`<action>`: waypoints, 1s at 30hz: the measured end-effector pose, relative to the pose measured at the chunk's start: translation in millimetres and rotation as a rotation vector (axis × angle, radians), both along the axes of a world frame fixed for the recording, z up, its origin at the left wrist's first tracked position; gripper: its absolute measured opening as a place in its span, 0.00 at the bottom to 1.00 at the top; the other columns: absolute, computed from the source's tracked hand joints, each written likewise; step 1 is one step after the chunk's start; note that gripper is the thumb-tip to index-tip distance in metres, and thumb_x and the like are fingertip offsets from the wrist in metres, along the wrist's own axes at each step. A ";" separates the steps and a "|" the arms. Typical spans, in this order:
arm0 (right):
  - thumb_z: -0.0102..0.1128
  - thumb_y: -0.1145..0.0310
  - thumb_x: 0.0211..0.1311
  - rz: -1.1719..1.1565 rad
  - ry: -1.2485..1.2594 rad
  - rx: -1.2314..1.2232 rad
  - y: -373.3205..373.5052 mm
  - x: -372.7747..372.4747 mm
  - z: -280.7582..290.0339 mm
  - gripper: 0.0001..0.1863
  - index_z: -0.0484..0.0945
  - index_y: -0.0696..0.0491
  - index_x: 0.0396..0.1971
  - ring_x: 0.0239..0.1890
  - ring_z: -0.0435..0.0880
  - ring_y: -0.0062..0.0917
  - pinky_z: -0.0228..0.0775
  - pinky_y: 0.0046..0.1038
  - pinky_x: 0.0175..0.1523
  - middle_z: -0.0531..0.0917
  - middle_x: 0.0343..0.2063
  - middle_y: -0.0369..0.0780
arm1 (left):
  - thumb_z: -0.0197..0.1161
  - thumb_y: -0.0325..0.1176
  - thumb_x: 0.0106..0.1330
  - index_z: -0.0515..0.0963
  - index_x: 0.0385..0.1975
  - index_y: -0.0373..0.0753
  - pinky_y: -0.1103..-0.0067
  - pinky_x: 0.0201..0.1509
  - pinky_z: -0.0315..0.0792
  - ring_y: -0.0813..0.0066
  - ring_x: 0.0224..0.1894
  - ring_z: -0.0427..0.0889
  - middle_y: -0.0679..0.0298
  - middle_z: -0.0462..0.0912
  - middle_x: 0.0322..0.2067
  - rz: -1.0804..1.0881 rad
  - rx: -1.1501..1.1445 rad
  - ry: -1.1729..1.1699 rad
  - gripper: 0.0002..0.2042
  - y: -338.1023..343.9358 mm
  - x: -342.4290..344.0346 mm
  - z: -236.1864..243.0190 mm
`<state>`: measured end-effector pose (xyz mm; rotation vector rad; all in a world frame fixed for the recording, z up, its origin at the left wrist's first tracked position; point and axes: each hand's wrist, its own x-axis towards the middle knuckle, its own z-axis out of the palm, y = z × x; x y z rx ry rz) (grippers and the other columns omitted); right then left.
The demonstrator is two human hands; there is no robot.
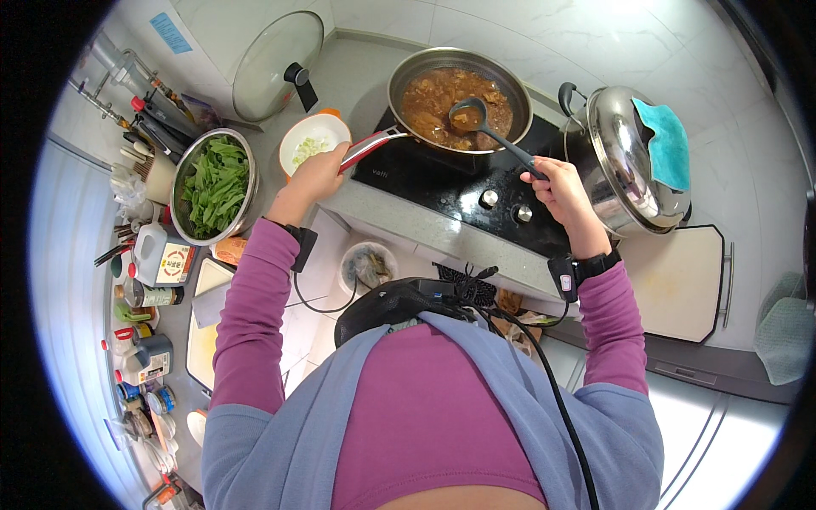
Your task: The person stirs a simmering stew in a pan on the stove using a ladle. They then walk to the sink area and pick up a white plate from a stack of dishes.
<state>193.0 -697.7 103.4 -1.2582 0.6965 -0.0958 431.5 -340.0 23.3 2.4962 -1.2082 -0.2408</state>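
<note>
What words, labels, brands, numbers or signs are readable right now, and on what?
Cooktop: pale lettering near its left end; wording not copied here.
Jug: label with bold dark characters; wording not copied here.
Wall notice: printed lines, too small to read.
Bottles: labels too small or blurred.
Right wrist unit: tiny label, too small.
Pan, ladle: no text visible.
</note>
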 end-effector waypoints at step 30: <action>0.53 0.68 0.67 0.180 0.038 -0.823 27.8 12.8 -23.9 0.22 0.70 0.62 0.58 0.29 0.83 0.24 0.73 0.26 0.34 0.85 0.30 0.46 | 0.59 0.25 0.57 0.64 0.57 0.40 0.57 0.43 0.71 0.42 0.41 0.79 0.42 0.80 0.38 -0.005 0.039 0.019 0.25 0.8 2.8 -0.7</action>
